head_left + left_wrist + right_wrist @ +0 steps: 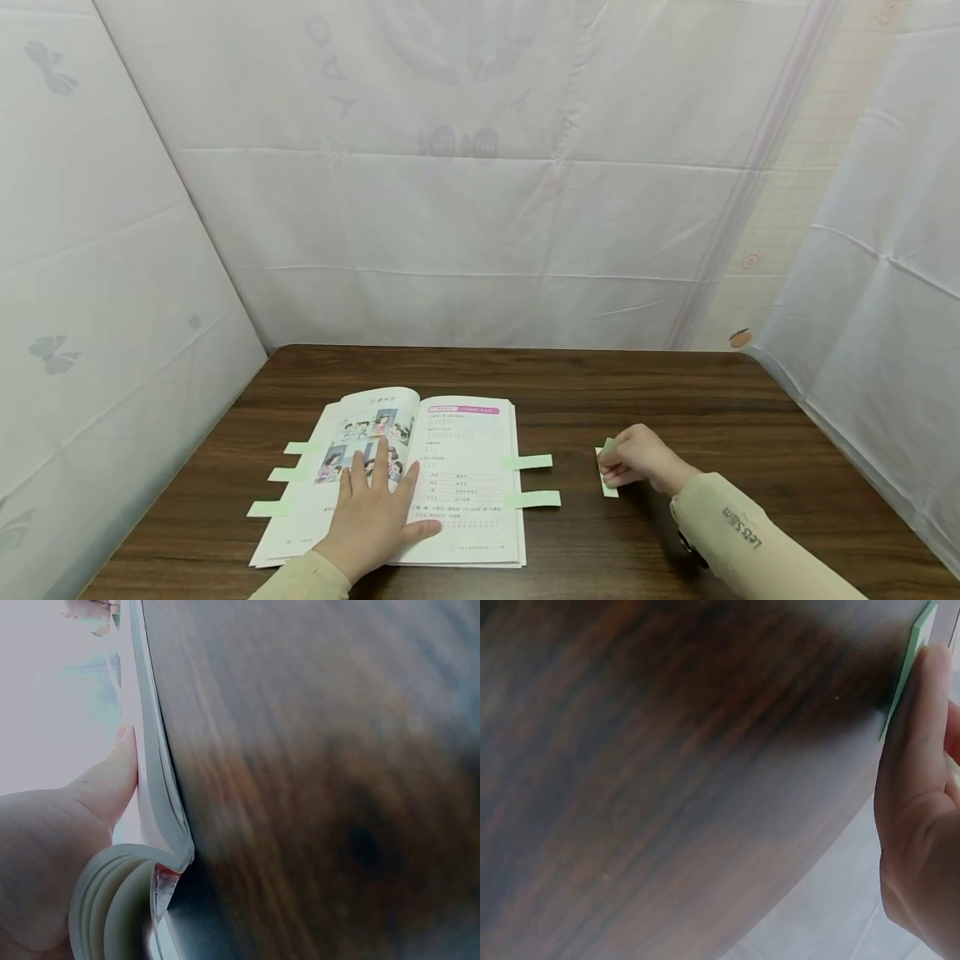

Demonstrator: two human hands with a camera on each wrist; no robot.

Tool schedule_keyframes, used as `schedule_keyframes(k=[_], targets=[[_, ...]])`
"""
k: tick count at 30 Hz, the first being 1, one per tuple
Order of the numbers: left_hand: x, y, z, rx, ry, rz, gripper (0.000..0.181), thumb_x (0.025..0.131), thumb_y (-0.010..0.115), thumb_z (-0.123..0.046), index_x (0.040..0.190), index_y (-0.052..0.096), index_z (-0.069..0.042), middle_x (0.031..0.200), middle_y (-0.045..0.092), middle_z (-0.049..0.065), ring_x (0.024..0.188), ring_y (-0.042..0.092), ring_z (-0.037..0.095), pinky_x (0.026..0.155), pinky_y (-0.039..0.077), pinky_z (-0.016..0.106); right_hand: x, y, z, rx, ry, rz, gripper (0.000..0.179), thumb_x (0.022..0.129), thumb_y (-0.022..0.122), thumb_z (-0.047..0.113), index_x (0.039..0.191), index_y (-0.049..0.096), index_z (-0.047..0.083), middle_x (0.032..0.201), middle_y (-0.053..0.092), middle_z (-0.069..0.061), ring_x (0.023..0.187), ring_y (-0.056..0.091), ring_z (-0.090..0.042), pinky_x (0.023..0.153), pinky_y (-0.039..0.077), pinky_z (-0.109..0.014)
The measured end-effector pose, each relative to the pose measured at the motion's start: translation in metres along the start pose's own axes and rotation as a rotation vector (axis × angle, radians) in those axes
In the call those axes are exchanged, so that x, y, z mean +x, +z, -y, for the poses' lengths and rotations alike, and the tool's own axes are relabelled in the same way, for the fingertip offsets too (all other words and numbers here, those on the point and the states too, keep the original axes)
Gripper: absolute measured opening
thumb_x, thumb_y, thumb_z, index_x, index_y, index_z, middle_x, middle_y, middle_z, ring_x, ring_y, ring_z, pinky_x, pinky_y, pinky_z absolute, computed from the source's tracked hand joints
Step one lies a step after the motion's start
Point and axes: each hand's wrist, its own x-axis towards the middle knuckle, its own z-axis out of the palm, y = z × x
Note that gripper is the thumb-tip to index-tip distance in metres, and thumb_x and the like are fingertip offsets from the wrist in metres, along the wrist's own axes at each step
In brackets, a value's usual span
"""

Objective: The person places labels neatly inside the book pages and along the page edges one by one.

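Note:
An open picture book (472, 533) lies on the table, its left pages arching near the spine. My left hand (369, 518) rests flat on the left page with fingers spread, the thumb reaching over onto the right page. In the left wrist view the thumb (112, 776) lies along the page above the curled page edges. To the right of the book, a small pad of pale green sticky notes (611, 492) lies on the wood. My right hand (641, 458) pinches a sticky note at the pad with curled fingers; its green end (608, 445) shows beyond the fingertips.
Pale green sticky strips stick out from the book's left edge (264, 508) and right edge (543, 498). The dark wooden table (600, 383) is bordered by white printed cloth (480, 217) at the back and sides.

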Motion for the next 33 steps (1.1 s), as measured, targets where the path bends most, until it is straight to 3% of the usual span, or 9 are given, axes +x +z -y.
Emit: schedule_keyframes(k=[10,33], targets=[[0.0,-0.001,0.0,-0.012,0.003,0.003,0.088,0.077,0.065,-0.071,0.138,0.058,-0.008,0.154,0.025,0.039,0.133,0.025,0.07,0.102,0.027,0.077,-0.002,-0.008,-0.005,0.135,0.033,0.065,0.022,0.088,0.065,-0.002,0.102,0.065,-0.019,0.075,0.07,-0.008,0.067,0.07,-0.012,0.067,0.06,-0.028],[-0.001,-0.002,-0.001,-0.015,-0.003,0.002,0.087,0.077,0.066,-0.07,0.138,0.058,-0.008,0.154,0.025,0.039,0.133,0.025,0.07,0.102,0.026,0.077,-0.008,-0.015,-0.004,0.242,0.053,0.14,0.03,0.089,0.067,0.003,0.113,0.061,-0.014,0.09,0.073,-0.009,0.08,0.073,-0.018,0.079,0.06,-0.033]])
